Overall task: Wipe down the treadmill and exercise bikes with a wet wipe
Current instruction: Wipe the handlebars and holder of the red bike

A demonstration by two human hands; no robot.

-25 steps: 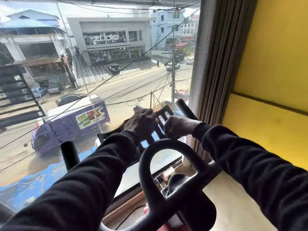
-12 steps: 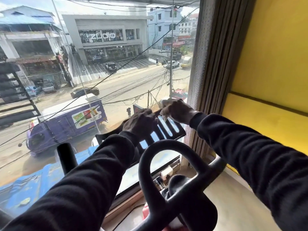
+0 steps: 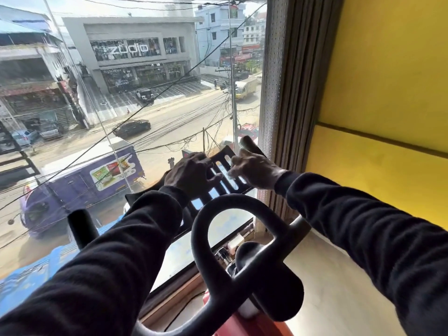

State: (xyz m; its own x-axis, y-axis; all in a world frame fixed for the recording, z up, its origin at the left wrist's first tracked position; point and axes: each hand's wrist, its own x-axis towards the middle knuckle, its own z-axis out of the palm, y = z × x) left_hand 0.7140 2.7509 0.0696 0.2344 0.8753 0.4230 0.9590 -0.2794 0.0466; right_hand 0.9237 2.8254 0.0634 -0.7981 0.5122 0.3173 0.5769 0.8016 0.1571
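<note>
Black slotted tablet rack [image 3: 219, 177] at the front of the exercise bike's handlebar [image 3: 206, 229] is under cleaning. Left hand [image 3: 191, 173] lies on the rack with fingers spread and bent, apparently steadying it. Right hand [image 3: 254, 169] presses fingertips to the slats, seemingly pinching a pale wet wipe [image 3: 230, 175]; its outline is too indistinct to confirm.

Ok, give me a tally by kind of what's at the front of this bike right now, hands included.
Hands: 2, left hand and right hand, both on the tray
Black slotted tray: 1
Handlebar end grips: 2, left grip and right grip
Handlebar loop: 1
Total: 6
</note>
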